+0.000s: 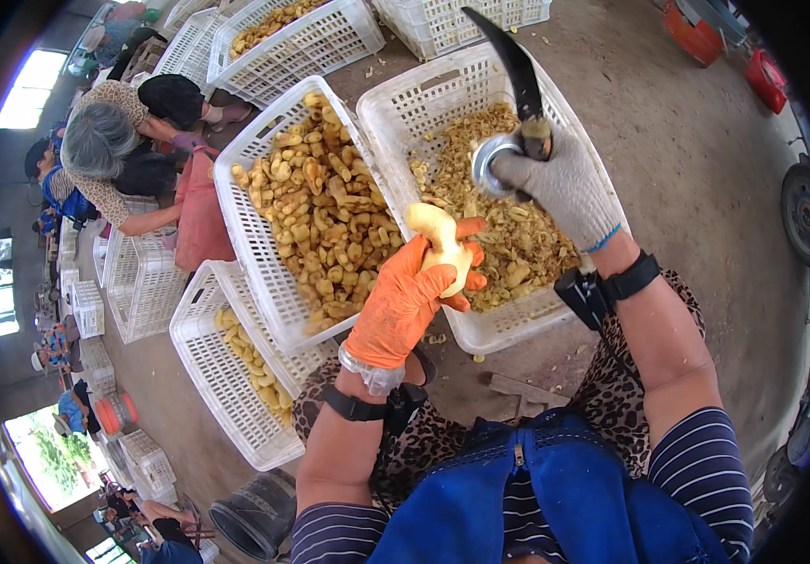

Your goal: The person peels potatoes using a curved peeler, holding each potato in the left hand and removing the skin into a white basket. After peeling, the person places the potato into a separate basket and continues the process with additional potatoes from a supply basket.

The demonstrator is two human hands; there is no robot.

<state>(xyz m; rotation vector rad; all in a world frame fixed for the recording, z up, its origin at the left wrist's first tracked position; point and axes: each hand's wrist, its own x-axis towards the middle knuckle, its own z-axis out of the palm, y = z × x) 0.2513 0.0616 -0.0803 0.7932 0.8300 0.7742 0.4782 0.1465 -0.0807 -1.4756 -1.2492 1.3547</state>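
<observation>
My left hand, in an orange rubber glove, grips a pale peeled ginger root. My right hand, in a grey knitted glove, holds a sickle-like knife with a dark curved blade pointing up and away. A round metal ring or cap sits at my right thumb; how it is fixed cannot be told. Under both hands is a white plastic crate with peelings in it. Left of it, another white crate holds a heap of brownish ginger roots.
A lower white crate at the left holds pale ginger pieces. A co-worker bends over a red sack. More crates stand beyond. A black bucket lies lower left, a wheel far right.
</observation>
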